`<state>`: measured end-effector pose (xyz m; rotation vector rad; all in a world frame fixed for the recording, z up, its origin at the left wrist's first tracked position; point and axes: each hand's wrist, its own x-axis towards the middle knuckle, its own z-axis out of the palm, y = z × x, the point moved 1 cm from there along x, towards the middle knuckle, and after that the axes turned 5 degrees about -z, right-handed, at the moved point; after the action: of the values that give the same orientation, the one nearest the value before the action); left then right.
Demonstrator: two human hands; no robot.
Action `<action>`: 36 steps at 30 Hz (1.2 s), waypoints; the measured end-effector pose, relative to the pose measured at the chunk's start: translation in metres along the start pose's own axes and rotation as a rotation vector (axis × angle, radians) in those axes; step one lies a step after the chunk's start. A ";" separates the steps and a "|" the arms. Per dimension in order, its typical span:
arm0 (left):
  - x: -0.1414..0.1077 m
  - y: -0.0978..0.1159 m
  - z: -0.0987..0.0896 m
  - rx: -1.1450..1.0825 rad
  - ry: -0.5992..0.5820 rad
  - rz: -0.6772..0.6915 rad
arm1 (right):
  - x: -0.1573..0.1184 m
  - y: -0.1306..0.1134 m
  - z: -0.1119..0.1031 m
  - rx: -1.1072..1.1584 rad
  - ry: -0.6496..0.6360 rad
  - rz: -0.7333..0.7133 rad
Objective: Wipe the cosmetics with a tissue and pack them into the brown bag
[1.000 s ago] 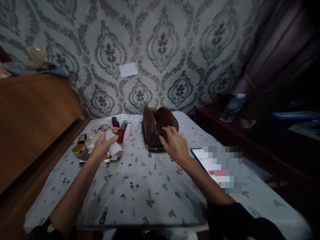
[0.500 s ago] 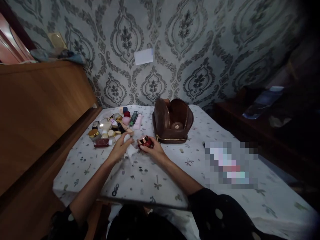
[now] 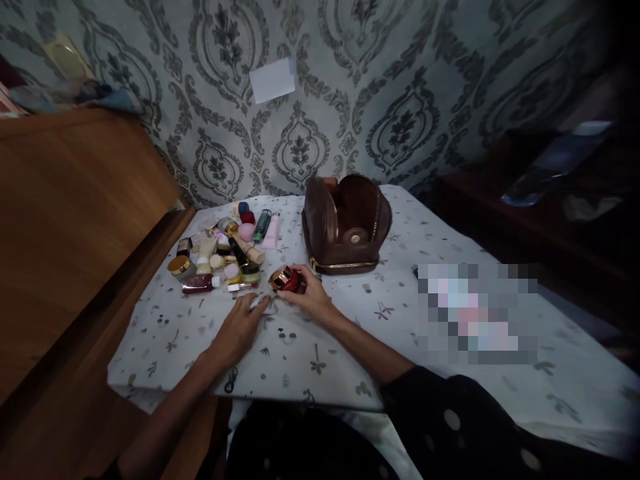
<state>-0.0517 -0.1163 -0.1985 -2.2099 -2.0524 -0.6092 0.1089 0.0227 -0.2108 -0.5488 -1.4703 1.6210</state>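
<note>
My right hand [image 3: 313, 300] is wrapped around a small red cosmetic jar [image 3: 287, 280] with a shiny rose-gold lid, tilted toward the left. Just left of it, my left hand [image 3: 240, 330] is low over the tablecloth, its fingers bent around a white tissue [image 3: 260, 303] that shows only in part against the white cloth. Beyond my left hand lies a group of cosmetics: a dark red bottle [image 3: 197, 285] with a white cap, a gold-lidded jar [image 3: 181, 267], a pink sponge [image 3: 246, 231], a green tube [image 3: 262, 226] and a pink tube [image 3: 272, 231].
An unzipped brown cosmetic bag [image 3: 345, 247] stands behind my right hand. A blurred-out flat object [image 3: 470, 313] lies on the right of the patterned tablecloth [image 3: 320, 363]. A wooden cabinet [image 3: 85, 227] borders the left side. A clear bottle [image 3: 555, 163] lies at the far right.
My left hand has come down and back toward me, with the tissue now lower and mostly hidden. The right hand still holds the jar. The view has shifted slightly.
</note>
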 end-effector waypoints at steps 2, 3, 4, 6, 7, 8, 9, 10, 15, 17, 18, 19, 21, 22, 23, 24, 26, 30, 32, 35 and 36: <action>0.004 -0.009 -0.011 -0.131 0.041 -0.018 | 0.000 -0.002 0.001 0.031 -0.010 0.029; 0.009 -0.010 -0.017 -0.171 0.082 -0.054 | -0.001 -0.003 0.002 0.041 -0.020 0.038; 0.016 -0.010 -0.024 -0.192 0.135 -0.099 | -0.001 -0.004 0.003 0.049 -0.032 0.041; 0.030 -0.004 -0.034 -0.209 0.249 -0.160 | -0.003 -0.006 0.004 0.066 -0.064 0.036; 0.038 0.000 -0.037 -0.221 0.291 -0.157 | -0.003 -0.007 0.005 0.072 -0.083 0.031; 0.044 0.005 -0.037 -0.232 0.313 -0.127 | -0.004 -0.007 0.005 0.069 -0.098 0.025; 0.050 0.009 -0.035 -0.239 0.305 -0.073 | -0.004 -0.006 0.005 0.054 -0.111 0.019; 0.054 0.013 -0.032 -0.249 0.280 -0.014 | -0.004 -0.006 0.005 0.034 -0.123 0.011; 0.063 0.016 -0.007 -0.287 0.160 0.026 | -0.003 0.001 0.001 -0.012 -0.163 -0.011; 0.063 0.016 -0.002 -0.282 0.137 -0.045 | -0.003 0.002 0.000 0.002 -0.160 -0.011; 0.062 0.016 -0.001 -0.275 0.128 -0.080 | -0.003 0.002 0.000 0.008 -0.159 -0.016; 0.062 0.017 -0.001 -0.268 0.117 -0.106 | -0.003 0.001 0.001 0.013 -0.158 -0.021; 0.063 0.020 -0.002 -0.245 0.088 -0.134 | -0.003 0.000 0.001 0.020 -0.156 -0.027; 0.063 0.022 -0.003 -0.223 0.073 -0.143 | -0.004 -0.001 0.002 0.021 -0.153 -0.024; 0.064 0.023 -0.004 -0.193 0.058 -0.154 | -0.004 -0.002 0.002 0.018 -0.149 -0.018; 0.065 0.024 -0.005 -0.157 0.042 -0.169 | -0.004 -0.003 0.002 0.013 -0.141 -0.013; 0.066 0.026 -0.007 -0.074 0.010 -0.212 | -0.004 -0.004 0.002 -0.001 -0.126 -0.009; 0.067 0.030 -0.011 0.097 -0.053 -0.253 | -0.004 -0.003 0.001 -0.032 -0.108 -0.020; 0.066 0.032 -0.013 0.197 -0.061 -0.265 | -0.004 -0.002 0.001 -0.062 -0.109 -0.022; 0.063 0.033 -0.016 0.303 -0.031 -0.273 | -0.005 -0.003 0.000 -0.118 -0.112 -0.047; 0.063 0.032 -0.016 0.317 -0.007 -0.264 | -0.005 -0.004 0.000 -0.137 -0.111 -0.066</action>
<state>-0.0222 -0.0658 -0.1559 -1.7882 -2.2781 -0.2658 0.1125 0.0179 -0.2082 -0.4876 -1.6738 1.5280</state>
